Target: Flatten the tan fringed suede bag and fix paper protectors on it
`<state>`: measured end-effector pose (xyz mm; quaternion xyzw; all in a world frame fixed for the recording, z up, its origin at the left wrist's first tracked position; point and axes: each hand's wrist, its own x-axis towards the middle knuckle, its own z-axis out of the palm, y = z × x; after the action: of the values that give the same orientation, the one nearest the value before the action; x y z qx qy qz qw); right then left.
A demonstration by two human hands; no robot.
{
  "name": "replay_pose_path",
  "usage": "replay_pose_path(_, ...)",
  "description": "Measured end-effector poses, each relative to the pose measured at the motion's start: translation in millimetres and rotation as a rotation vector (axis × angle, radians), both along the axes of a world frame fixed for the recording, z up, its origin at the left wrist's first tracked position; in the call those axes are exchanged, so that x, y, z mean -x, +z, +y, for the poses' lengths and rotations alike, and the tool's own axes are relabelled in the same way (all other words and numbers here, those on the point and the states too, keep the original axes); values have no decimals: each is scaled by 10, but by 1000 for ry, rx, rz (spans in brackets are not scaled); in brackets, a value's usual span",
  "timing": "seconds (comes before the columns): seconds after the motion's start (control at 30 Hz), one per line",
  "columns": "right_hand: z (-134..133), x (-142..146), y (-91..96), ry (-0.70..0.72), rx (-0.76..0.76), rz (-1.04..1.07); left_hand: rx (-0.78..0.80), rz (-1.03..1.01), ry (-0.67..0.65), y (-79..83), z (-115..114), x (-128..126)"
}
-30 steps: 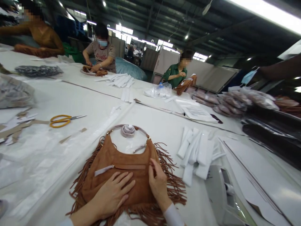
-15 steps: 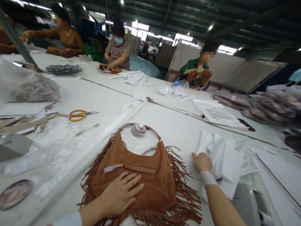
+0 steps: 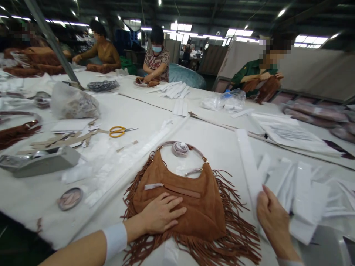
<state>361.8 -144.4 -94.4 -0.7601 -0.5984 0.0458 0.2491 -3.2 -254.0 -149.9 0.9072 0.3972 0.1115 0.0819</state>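
White and crossed by a long seam, the table (image 3: 144, 118) carries a brown fringed bag (image 3: 202, 218), which lies flat directly in front of you with its handle (image 3: 198, 150) pointing away. Your left hand (image 3: 162, 214) rests palm down on the bag's lower front, fingers slightly spread; your right hand (image 3: 273, 214), out beyond the fringe (image 3: 241, 225), appears to pinch a long white strip (image 3: 246, 159) between thumb and fingers, though the fingertips are hidden. In my judgement, you should hold the bag with a light, even palm, since its soft face may crease or mark; lift the strip clear of the white pile (image 3: 301, 192) so no neighbour comes with it; and carry it above the fringe, which could snag. Counted: one bag directly before you, with one front zip (image 3: 181, 191) and one wrapped pull (image 3: 154, 186); one coiled strap (image 3: 179, 149) within the handle loop; one pair of yellow-handled scissors (image 3: 124, 129); one tape dispenser (image 3: 47, 164) at your left; one strip in hand. Strips in the pile overlap too much to count. Three co-workers (image 3: 156, 62) show plainly across the table; figures farther left are too blurred to number.
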Motion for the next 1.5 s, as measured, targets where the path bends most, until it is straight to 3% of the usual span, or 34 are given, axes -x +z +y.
replay_pose_path(0.13,-383,538,-68,327,57,207,25,-13,101,-6,-16,-3)
replay_pose_path(0.23,-510,799,-99,580,124,260,5,1,212,-51,-46,-54)
replay_pose_path(0.33,-551,904,-119,716,134,262,-70,4,269,-74,-119,-135)
replay_pose_path(0.57,-639,909,-214,951,302,200,-315,-30,172,3,-371,-226)
replay_pose_path(0.83,-633,966,-158,1016,357,180,-341,51,229,10,-386,-234)
replay_pose_path(1.23,-654,1013,26,1065,474,85,-23,139,303,152,-215,-305)
replay_pose_path(1.37,-645,1013,-15,1068,396,76,-6,108,305,126,-201,-311)
replay_pose_path(1.5,-672,988,-177,1010,276,7,-29,78,308,50,-182,-305)
